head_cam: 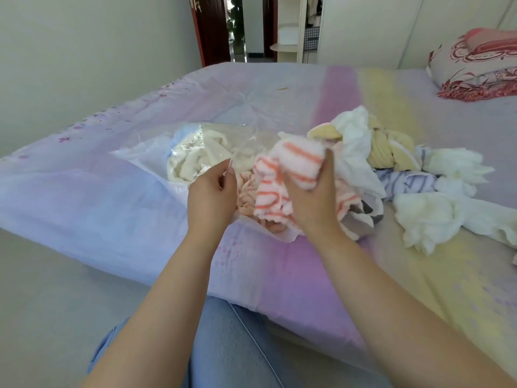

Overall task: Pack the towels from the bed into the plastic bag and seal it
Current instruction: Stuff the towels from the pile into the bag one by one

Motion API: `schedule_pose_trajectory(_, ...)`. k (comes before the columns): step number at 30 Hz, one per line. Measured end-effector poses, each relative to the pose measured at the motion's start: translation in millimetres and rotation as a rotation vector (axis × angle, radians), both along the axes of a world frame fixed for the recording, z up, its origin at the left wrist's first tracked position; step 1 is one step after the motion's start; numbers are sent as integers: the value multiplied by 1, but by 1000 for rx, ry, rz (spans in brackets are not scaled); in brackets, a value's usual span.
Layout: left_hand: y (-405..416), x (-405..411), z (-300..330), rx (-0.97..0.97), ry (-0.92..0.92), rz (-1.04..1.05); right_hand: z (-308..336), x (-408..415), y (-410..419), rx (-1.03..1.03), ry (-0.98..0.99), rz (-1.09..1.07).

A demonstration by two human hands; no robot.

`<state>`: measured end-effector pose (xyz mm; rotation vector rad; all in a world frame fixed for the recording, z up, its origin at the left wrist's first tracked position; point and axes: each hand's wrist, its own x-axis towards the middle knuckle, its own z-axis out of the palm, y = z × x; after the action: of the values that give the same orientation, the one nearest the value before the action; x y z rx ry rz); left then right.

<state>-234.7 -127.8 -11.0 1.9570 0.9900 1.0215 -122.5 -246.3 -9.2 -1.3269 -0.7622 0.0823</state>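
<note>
Our right hand (313,189) gripped the orange-striped towel (282,180) at the mouth of the plastic bag (195,152) on the bed (112,191); our left hand (211,191) pinched the bag's rim, more towels (419,175) heaped just right

At frame centre, the right hand (313,191) grips an orange-striped towel (282,177) beside the plastic bag (201,152); the left hand (211,191) pinches the bag's edge.
</note>
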Motion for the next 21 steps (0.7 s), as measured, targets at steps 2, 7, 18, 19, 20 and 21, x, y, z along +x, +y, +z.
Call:
schedule_pose_trajectory(2, -1, -3, 0, 23, 34, 1, -52, -6, 10, -510, -375, 19)
schedule_pose_trajectory(7, -7, -15, -9, 5, 63, -68, -84, -2, -8, -825, -543, -341)
schedule_pose_trajectory(18, -14, -24, -22, -28, 13, -76, -57, 16, 8, -1113, -545, -286)
schedule_pose_trajectory(19, -15, -25, -22, -20, 5, -78, -51, 12, 15, -1067, -560, -277)
schedule_pose_trajectory(20, -16, -26, -23, -7, -1, -83, -44, 6, 22, -1013, -585, -281)
schedule_pose_trajectory(21, -17, -27, -23, 9, -1, -85, -38, -2, 29, -968, -611, -265)
